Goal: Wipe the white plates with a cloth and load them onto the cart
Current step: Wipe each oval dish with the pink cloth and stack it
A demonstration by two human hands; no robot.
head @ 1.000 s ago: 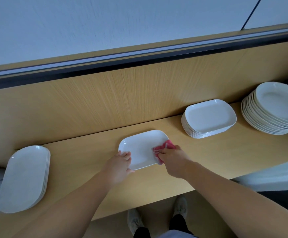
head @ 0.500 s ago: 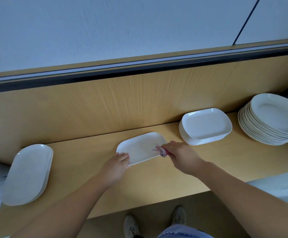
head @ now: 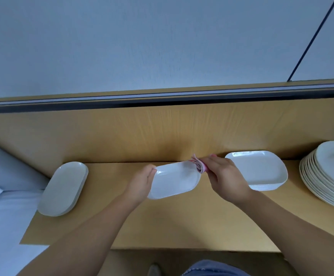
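Note:
A white rectangular plate [head: 175,180] is held above the wooden counter [head: 182,220], tilted with its far edge up. My left hand [head: 141,183] grips its left edge. My right hand [head: 224,178] pinches a folded pink cloth [head: 199,165] against the plate's right far corner. A stack of the same rectangular plates [head: 261,170] sits just right of my right hand. The cart is not in view.
A stack of oval plates [head: 64,188] lies at the counter's left end. A tall stack of round plates [head: 329,176] stands at the right edge. A wooden back panel [head: 122,136] rises behind the counter. A white surface [head: 0,226] lies left of the counter.
The plate has left the counter and is now lifted and tilted in my left hand. The cloth moved from the plate's right side to its far right corner. The camera tipped upward.

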